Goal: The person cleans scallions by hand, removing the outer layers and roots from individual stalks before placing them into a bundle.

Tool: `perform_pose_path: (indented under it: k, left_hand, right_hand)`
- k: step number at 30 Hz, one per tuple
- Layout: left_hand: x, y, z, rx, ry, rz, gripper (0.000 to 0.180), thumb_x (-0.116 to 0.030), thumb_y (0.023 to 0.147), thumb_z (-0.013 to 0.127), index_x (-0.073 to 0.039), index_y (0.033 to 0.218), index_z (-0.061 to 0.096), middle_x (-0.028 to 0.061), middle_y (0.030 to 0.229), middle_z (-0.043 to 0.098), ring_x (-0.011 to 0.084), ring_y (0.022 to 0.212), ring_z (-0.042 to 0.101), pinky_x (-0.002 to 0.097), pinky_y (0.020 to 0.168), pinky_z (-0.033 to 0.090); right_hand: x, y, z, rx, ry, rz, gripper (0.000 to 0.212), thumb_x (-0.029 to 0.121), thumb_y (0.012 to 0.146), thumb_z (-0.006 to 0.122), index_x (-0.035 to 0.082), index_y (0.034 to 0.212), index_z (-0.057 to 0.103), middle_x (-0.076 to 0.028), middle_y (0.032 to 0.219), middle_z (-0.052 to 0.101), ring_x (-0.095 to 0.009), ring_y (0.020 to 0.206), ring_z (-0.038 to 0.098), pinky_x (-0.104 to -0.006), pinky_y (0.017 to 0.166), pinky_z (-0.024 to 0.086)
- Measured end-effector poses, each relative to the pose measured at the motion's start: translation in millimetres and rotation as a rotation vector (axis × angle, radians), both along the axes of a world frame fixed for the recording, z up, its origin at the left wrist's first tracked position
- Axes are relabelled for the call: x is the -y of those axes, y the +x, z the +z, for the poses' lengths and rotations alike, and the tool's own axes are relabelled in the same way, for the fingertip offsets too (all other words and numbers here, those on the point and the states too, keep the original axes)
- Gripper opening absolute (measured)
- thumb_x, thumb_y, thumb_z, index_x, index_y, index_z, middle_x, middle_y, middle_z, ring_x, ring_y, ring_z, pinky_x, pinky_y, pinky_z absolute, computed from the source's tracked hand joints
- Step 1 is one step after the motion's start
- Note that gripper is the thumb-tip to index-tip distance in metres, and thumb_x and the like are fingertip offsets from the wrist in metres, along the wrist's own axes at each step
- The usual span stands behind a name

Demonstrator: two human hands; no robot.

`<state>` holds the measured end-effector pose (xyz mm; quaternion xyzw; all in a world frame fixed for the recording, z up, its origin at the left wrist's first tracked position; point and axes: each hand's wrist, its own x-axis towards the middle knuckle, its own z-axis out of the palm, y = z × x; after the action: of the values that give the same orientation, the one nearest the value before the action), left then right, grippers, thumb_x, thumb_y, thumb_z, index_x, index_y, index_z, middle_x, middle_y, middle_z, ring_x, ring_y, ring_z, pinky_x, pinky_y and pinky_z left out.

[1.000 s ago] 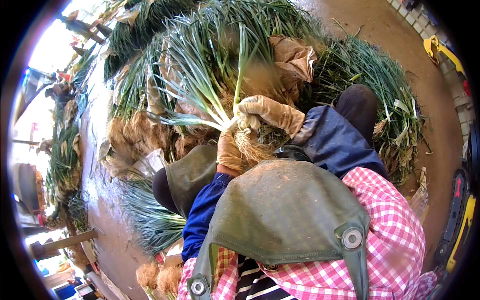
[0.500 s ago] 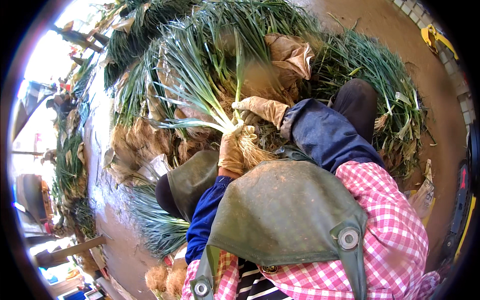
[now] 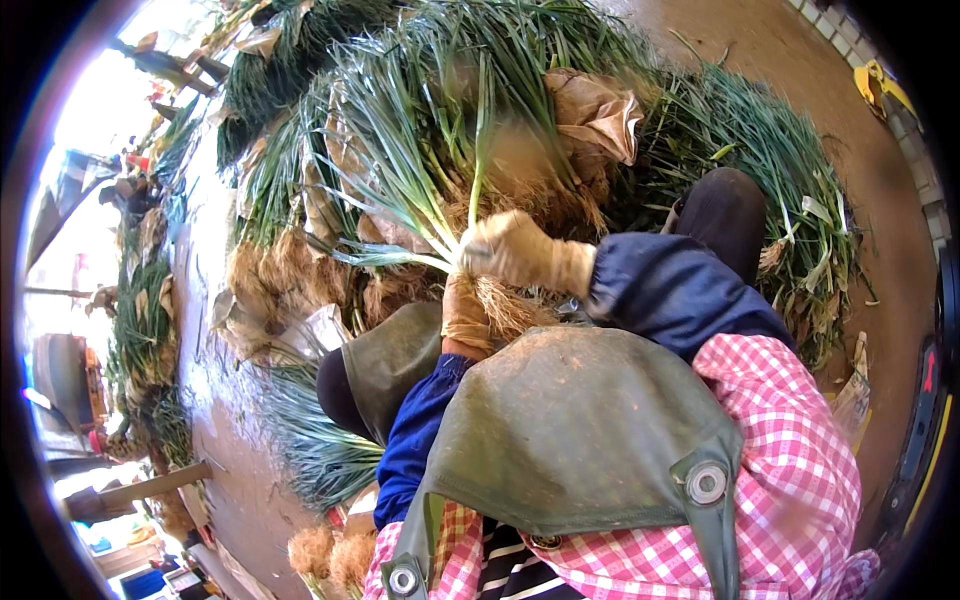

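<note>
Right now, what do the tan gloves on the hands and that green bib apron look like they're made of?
Tan gloves on the left hand and right hand: probably woven cotton or canvas, matte, soil-stained, creased.
Dull green bib apron: likely rubber-coated or waxed cloth, smooth, faintly shiny, dusted with dirt, with metal eyelets at the straps.
</note>
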<state>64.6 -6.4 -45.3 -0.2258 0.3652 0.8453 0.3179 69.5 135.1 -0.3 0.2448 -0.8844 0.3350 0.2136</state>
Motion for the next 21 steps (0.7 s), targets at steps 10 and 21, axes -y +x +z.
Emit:
perform_pose_path:
  k: [10, 21]
  left_hand:
    - [-20.7, 6.5, 20.9, -0.205, -0.062, -0.035, 0.017, -0.007, 0.089, 0.051, -0.003, 0.106, 0.052, 0.0091, 0.073, 0.061, 0.0180, 0.059, 0.060, 0.0280, 0.053, 0.053]
    - [5.1, 10.2, 6.4, -0.106, 0.234, -0.105, 0.018, -0.011, 0.087, 0.052, -0.002, 0.102, 0.056, 0.0129, 0.078, 0.065, 0.0219, 0.061, 0.064, 0.0312, 0.054, 0.056]
  right_hand:
    - [-76.7, -6.1, 8.0, 0.930, 0.403, -0.154, 0.037, 0.041, 0.081, 0.062, 0.008, 0.099, 0.064, -0.009, 0.085, 0.067, -0.021, 0.075, 0.064, -0.0355, 0.065, 0.050]
    - [-17.4, -11.5, -37.5, 1.434, -1.216, 0.365, 0.021, 0.019, 0.087, 0.060, 0.002, 0.099, 0.063, 0.001, 0.077, 0.060, -0.006, 0.060, 0.052, -0.0195, 0.052, 0.041]
